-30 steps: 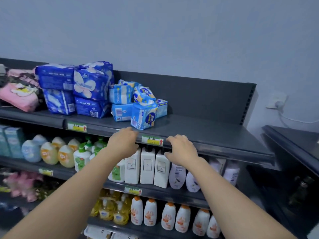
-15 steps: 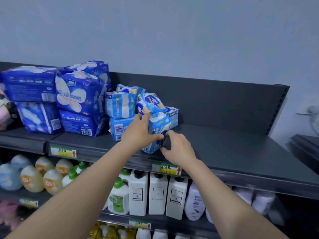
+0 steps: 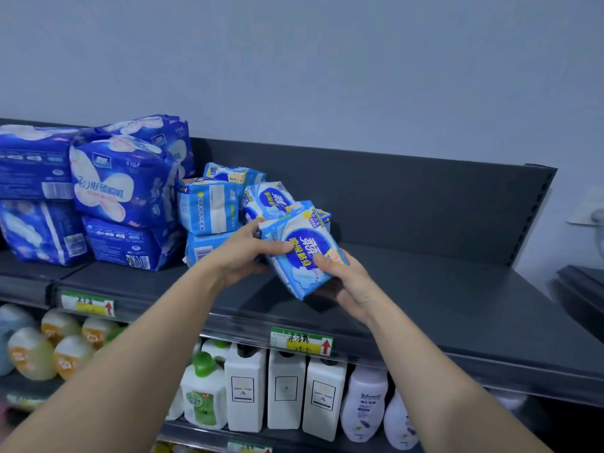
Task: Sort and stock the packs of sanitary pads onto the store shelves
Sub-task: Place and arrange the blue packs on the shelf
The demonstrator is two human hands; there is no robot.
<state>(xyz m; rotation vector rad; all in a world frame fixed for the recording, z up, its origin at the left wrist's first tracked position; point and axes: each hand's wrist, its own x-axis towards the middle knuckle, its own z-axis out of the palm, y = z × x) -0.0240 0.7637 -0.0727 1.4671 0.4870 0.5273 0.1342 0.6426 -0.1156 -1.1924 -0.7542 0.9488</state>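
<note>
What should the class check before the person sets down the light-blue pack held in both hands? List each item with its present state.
1. Left hand grips the light-blue pack: ok.
2. Right hand holds the pack's lower end: ok.
3. Pack lifted off the shelf: ok.
4. Bare shelf space to the right of the pile: ok.
5. Pile of light-blue packs stacked neatly: not ok, several lie tilted.
6. Underside of the held pack undamaged: cannot tell.
</note>
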